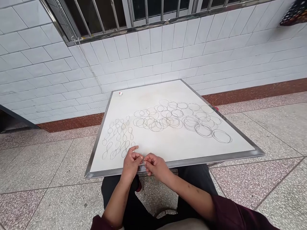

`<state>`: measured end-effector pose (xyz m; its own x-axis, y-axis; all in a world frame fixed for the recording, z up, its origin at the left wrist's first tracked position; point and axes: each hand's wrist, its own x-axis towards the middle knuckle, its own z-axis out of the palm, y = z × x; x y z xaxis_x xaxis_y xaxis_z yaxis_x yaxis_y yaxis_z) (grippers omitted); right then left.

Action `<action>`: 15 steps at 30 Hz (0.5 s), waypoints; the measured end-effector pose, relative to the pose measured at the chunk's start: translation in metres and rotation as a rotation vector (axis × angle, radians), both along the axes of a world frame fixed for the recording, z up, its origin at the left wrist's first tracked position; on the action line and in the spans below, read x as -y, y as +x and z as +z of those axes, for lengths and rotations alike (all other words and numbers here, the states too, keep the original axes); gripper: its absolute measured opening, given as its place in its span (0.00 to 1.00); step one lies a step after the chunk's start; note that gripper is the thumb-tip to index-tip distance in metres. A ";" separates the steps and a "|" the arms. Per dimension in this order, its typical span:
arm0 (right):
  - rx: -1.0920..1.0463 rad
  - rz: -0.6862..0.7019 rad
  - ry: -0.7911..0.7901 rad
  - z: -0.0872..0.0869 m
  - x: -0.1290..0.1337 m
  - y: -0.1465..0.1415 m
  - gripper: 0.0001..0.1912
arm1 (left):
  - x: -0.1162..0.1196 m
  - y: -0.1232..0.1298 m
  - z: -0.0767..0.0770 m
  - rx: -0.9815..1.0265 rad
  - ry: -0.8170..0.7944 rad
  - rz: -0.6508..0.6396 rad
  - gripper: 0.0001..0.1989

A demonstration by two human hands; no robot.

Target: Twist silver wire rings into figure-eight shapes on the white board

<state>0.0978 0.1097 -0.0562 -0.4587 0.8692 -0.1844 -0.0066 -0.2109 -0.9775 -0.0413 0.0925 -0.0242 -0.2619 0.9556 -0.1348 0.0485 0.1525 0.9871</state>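
Note:
At the near edge of the white table (pixel 153 148), my left hand (pixel 132 161) and my right hand (pixel 154 164) meet with their fingertips almost touching. Both pinch a thin wire (pixel 143 157), which is mostly hidden by the fingers. The left index finger sticks out while its thumb presses the wire. Left of my hands lie several small wire pieces twisted into figure-eight shapes (pixel 125 149). Across the middle and right of the table are many round wire rings (pixel 222 136), some overlapping one another.
The table has a grey metal rim (pixel 216 158). A small red and white object (pixel 121 94) lies near its far left corner. Behind stands a white tiled wall (pixel 148 59) with a barred window (pixel 146 12). A cord (pixel 90 65) hangs down the wall. My legs are under the near edge.

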 end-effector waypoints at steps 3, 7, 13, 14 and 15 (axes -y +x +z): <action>0.032 -0.021 -0.013 0.002 -0.009 -0.004 0.02 | -0.010 -0.002 -0.003 -0.102 0.006 0.041 0.29; 0.074 -0.055 -0.050 0.005 -0.021 -0.008 0.01 | -0.012 -0.007 0.003 -0.229 0.020 0.112 0.30; 0.122 -0.075 -0.075 0.004 -0.037 -0.017 0.02 | 0.014 -0.015 0.007 -0.489 0.173 0.243 0.20; 0.127 -0.079 -0.081 0.003 -0.038 -0.019 0.02 | 0.020 -0.015 0.005 -0.522 0.189 0.242 0.18; 0.129 -0.081 -0.086 0.002 -0.039 -0.021 0.03 | 0.025 -0.015 0.001 -0.553 0.209 0.231 0.17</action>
